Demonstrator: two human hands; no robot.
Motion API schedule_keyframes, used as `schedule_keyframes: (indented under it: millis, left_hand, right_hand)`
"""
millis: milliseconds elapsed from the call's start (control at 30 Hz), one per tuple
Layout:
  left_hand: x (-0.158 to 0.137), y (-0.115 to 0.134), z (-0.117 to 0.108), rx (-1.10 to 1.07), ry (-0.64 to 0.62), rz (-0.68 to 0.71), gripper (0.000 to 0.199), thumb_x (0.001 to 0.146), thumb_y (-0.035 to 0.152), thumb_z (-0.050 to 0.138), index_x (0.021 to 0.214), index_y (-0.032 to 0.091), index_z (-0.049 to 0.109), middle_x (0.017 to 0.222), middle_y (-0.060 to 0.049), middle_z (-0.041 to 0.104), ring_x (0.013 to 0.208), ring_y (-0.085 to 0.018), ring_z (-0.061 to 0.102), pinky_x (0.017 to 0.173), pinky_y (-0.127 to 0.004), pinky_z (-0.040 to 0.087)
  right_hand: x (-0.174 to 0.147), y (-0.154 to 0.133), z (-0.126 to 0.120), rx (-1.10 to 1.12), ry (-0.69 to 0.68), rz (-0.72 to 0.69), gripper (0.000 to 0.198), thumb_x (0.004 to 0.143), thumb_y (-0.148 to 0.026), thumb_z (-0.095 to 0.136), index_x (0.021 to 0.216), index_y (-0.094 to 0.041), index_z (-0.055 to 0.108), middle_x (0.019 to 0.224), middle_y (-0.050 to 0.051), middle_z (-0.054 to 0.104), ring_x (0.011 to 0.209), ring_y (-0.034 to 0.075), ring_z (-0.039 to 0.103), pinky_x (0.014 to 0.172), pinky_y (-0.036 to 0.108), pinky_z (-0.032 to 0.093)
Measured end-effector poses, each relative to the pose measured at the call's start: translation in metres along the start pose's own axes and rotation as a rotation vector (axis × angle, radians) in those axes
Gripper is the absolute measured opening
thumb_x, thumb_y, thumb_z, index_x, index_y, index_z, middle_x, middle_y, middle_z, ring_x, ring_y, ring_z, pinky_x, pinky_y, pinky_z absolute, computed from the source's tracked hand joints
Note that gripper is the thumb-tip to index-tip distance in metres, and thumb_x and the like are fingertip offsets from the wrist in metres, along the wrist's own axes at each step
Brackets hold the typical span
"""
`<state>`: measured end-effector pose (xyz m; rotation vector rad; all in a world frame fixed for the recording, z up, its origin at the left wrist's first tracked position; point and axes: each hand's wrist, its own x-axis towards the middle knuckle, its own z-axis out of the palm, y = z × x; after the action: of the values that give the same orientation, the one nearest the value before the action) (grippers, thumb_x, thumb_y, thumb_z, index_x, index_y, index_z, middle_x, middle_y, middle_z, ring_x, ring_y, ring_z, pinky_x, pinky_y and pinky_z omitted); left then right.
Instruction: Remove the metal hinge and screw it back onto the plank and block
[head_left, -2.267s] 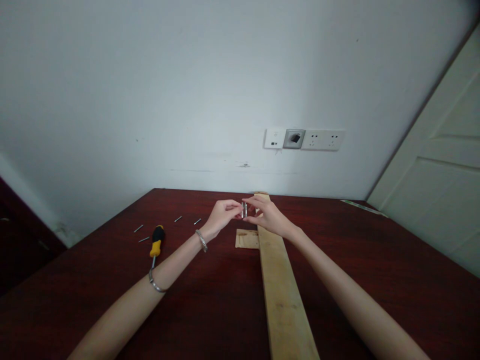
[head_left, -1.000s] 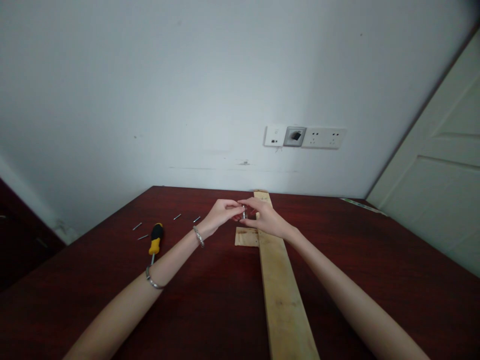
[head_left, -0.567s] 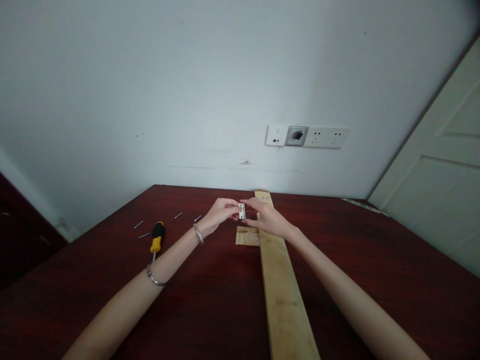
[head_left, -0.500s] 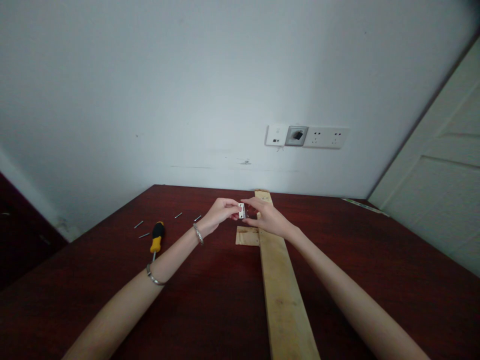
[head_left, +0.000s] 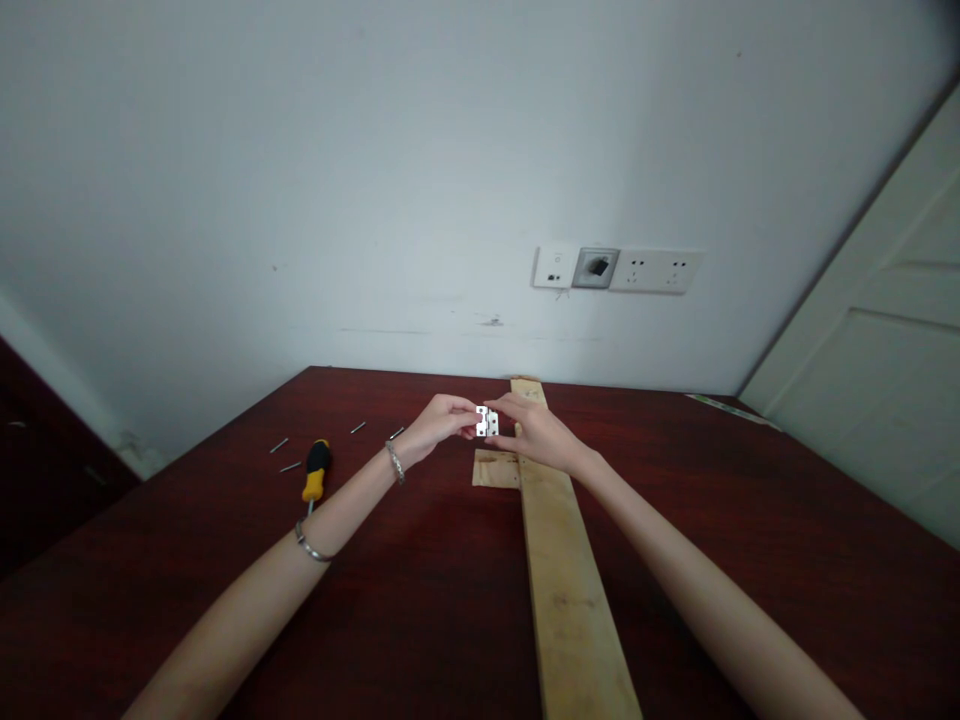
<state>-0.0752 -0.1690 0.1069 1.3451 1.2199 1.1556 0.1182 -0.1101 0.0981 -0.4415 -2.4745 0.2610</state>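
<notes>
Hinge (head_left: 489, 424), silver and opened out, sits between both sets of fingers: the left hand (head_left: 437, 425) pinches its left leaf, and the right hand (head_left: 544, 435) clasps its top and bottom edges with finger and thumb. Under the right side of this grip runs a long plank (head_left: 566, 580); just nearer lies a short board (head_left: 495, 468). Left of the grip, four small screws (head_left: 358, 427) lie around a screwdriver (head_left: 317, 468).

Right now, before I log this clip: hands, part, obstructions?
Left hand pinching metal hinge; right hand, fingertips at its edges. Hinge leaves spread open, holes visible. Nothing seen blocking it; wooden board behind right hand in view.
</notes>
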Motion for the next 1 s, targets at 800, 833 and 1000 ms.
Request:
schedule_keyframes:
  millis: [800, 833, 1000]
  left_hand:
    - [0.005, -0.009, -0.014, 0.087, -0.095, 0.001, 0.015, 0.071, 0.021, 0.071, 0.076, 0.007, 0.069, 0.070, -0.006, 0.067, 0.058, -0.008, 0.058, 0.059, -0.020, 0.046]
    - [0.006, -0.009, -0.014, 0.088, -0.099, 0.001, 0.014, 0.071, 0.021, 0.071, 0.076, 0.008, 0.069, 0.070, -0.006, 0.067, 0.058, -0.008, 0.058, 0.060, -0.020, 0.046]
    - [0.006, -0.010, -0.015, 0.111, -0.108, -0.008, 0.014, 0.072, 0.020, 0.071, 0.075, 0.007, 0.069, 0.070, -0.006, 0.067, 0.059, -0.008, 0.058, 0.060, -0.020, 0.046]
  right_hand:
    - [0.000, 0.000, 0.006, -0.024, -0.039, 0.014, 0.047, 0.085, -0.034, 0.067, 0.129, -0.022, 0.057, 0.116, 0.011, 0.066, 0.107, 0.026, 0.062, 0.092, 0.044, 0.050]
    - [0.000, -0.001, 0.006, -0.028, -0.045, 0.018, 0.045, 0.085, -0.034, 0.067, 0.127, -0.022, 0.057, 0.115, 0.010, 0.066, 0.106, 0.025, 0.062, 0.092, 0.043, 0.050]
    - [0.000, -0.004, 0.006, -0.041, -0.056, 0.037, 0.039, 0.084, -0.032, 0.067, 0.121, -0.020, 0.060, 0.111, 0.009, 0.068, 0.104, 0.024, 0.063, 0.091, 0.041, 0.050]
